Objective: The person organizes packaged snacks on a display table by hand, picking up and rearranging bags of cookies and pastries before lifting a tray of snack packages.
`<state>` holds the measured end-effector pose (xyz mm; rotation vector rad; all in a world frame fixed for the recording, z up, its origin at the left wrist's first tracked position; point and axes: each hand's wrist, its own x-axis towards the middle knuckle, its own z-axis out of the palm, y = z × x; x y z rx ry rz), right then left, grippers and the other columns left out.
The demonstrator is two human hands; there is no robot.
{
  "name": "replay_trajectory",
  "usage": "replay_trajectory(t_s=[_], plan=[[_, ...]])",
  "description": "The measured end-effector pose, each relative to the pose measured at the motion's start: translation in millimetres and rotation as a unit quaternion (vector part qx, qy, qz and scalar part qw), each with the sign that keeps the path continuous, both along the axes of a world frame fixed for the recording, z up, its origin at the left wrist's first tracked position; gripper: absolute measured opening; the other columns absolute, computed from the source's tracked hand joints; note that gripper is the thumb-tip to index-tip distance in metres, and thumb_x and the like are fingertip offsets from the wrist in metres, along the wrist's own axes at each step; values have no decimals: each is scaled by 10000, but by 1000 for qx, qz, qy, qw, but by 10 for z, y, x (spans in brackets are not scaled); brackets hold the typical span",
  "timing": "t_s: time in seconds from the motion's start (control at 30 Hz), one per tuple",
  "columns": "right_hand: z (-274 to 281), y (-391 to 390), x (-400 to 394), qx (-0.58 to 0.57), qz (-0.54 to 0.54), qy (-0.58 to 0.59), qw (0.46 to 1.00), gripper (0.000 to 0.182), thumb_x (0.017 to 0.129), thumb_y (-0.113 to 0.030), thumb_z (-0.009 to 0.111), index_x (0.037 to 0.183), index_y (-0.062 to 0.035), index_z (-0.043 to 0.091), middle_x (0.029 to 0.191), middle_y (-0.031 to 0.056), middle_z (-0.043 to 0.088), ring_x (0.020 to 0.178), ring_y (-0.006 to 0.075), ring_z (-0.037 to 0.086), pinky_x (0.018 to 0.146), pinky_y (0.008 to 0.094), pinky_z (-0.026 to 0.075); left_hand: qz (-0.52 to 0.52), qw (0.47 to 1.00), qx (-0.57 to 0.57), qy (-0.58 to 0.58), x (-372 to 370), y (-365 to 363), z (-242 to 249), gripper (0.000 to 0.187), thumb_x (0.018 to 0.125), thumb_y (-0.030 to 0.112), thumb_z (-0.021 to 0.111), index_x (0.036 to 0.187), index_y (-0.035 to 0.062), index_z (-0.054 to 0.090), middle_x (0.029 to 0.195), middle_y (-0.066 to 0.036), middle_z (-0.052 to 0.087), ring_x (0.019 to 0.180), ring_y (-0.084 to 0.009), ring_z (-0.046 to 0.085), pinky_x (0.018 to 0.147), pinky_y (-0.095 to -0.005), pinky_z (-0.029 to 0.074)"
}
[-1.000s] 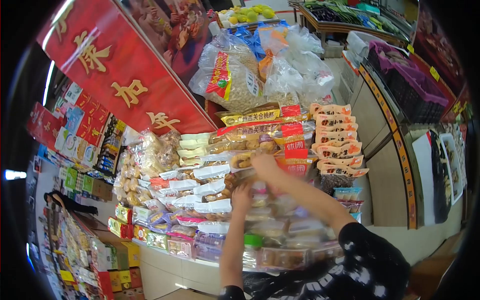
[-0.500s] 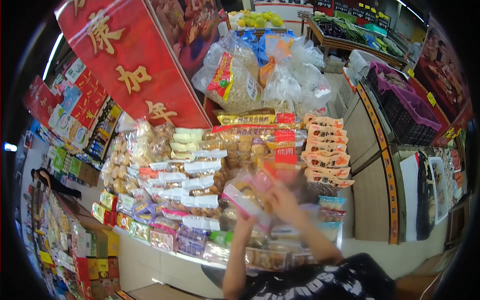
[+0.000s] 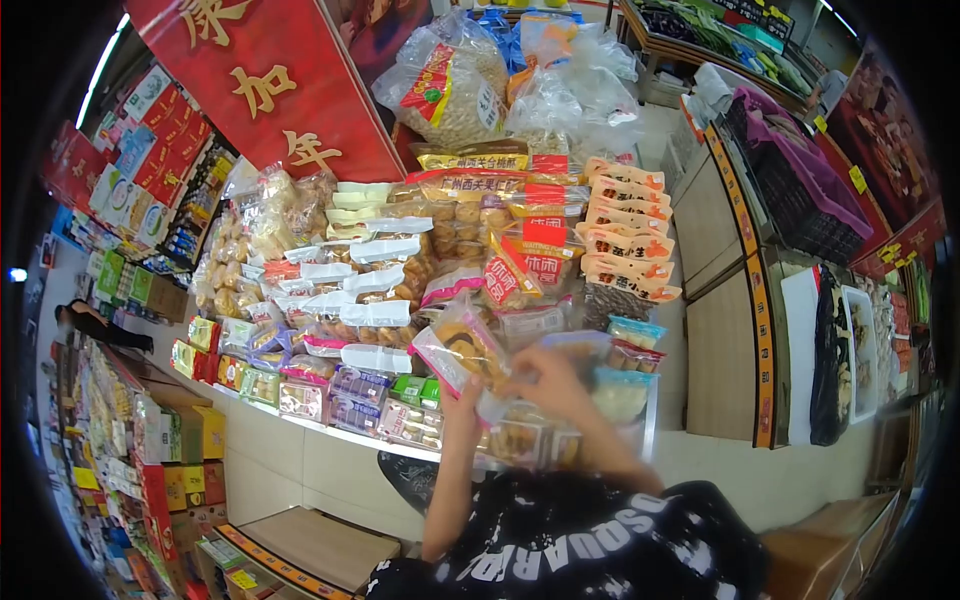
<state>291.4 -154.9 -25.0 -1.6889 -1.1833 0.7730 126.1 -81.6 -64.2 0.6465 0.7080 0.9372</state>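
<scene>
My left hand (image 3: 463,408) grips the lower edge of a clear bag of ring-shaped pastries (image 3: 466,345) with white and pink edging, tilted above the display. My right hand (image 3: 548,382) is at the bag's lower right side, fingers bent and pinched together on its edge; the exact contact is slightly blurred. Just beyond the held bag, a red and yellow snack bag (image 3: 515,277) leans on other packets. A pink-edged packet (image 3: 452,287) lies behind it to the left. Pale blue-topped packets (image 3: 620,390) are close to my right forearm.
White-topped pastry bags (image 3: 375,315) fill the display's left, orange-topped bags (image 3: 628,240) its right. Large clear sacks (image 3: 450,95) stand at the back beside a red banner (image 3: 265,85). Purple-lined black crates (image 3: 790,180) are at right. A person (image 3: 105,325) is far left.
The view has tilted down and shifted. My right hand has come away from the red and yellow bag area, toward me, to the pastry bag's lower edge. My left hand still holds that bag.
</scene>
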Motion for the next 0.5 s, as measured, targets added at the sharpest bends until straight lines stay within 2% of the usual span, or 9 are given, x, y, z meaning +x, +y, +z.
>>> replay_trajectory(t_s=[0.07, 0.2, 0.27, 0.33, 0.5], plan=[[44, -76, -25, 31, 18, 7, 999, 394, 717, -272, 893, 981, -69, 685, 995, 39, 681, 882, 167, 613, 757, 325, 499, -1, 1000, 14, 2, -51, -83, 65, 672, 895, 73, 696, 1472, 69, 352, 1282, -106, 568, 1137, -240, 603, 952, -408, 534], [71, -179, -2, 22, 33, 33, 999, 315, 770, -255, 855, 963, -65, 694, 953, 49, 692, 858, 165, 628, 754, 319, 501, -7, 1000, 13, 1, -134, -193, 95, 690, 890, 67, 699, 1481, 71, 343, 1263, -95, 567, 1124, -226, 600, 966, -392, 523], [32, -211, -15, -34, 39, 103, 993, 273, 831, -273, 790, 933, -44, 681, 867, 82, 656, 826, 216, 643, 766, 332, 503, -10, 999, 31, 9, -175, -254, 67, 685, 890, 60, 695, 1479, 71, 345, 1255, -94, 568, 1117, -223, 601, 968, -386, 521], [39, -268, -77, -23, 28, 94, 995, 241, 857, -258, 761, 926, -40, 684, 863, 88, 656, 820, 216, 643, 760, 334, 503, -10, 998, 59, 8, -199, -296, 21, 678, 892, 49, 684, 1479, 70, 345, 1254, -95, 570, 1115, -224, 602, 962, -387, 524], [24, -365, -205, 38, 19, 22, 999, 190, 901, -220, 701, 963, -41, 694, 886, 121, 657, 828, 230, 646, 743, 360, 505, 12, 999, 31, 29, -260, -380, -57, 603, 900, 58, 676, 1433, 53, 394, 1236, -96, 581, 1108, -223, 606, 940, -385, 532]])
